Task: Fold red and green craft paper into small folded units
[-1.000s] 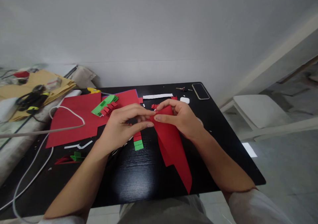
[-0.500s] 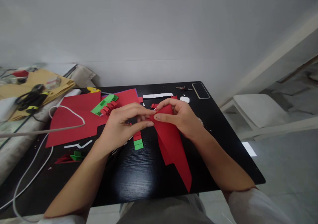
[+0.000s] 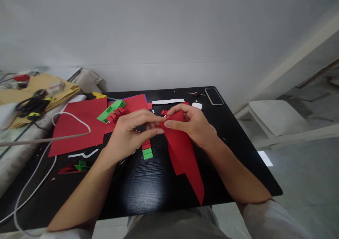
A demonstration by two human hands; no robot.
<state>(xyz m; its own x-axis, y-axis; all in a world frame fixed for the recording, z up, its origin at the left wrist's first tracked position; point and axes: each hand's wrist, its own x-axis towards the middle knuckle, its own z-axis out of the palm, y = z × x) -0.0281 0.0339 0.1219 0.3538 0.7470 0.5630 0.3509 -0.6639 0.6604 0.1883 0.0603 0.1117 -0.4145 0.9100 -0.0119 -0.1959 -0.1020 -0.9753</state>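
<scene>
A folded sheet of red paper (image 3: pixel 182 149) hangs from between my hands, its pointed end reaching toward the front edge of the black table (image 3: pixel 233 161). My right hand (image 3: pixel 189 124) pinches its upper part between thumb and fingers. My left hand (image 3: pixel 135 129) grips the upper left edge of the same paper, fingertips meeting those of the right. What lies between the fingertips is mostly hidden. Under and beside my left hand is a folded red and green paper strip (image 3: pixel 147 150). Small folded red paper pieces (image 3: pixel 164 112) show just behind the fingers.
Red sheets (image 3: pixel 82 126) lie at left, with folded green paper (image 3: pixel 112 110) and a pleated red strip (image 3: pixel 116 115) on them. White cables (image 3: pixel 47 140) cross the left side. A phone (image 3: pixel 214 96), keys (image 3: pixel 196 94) and a white paper strip (image 3: pixel 168 101) lie along the back. A white stool (image 3: pixel 278 117) stands at right.
</scene>
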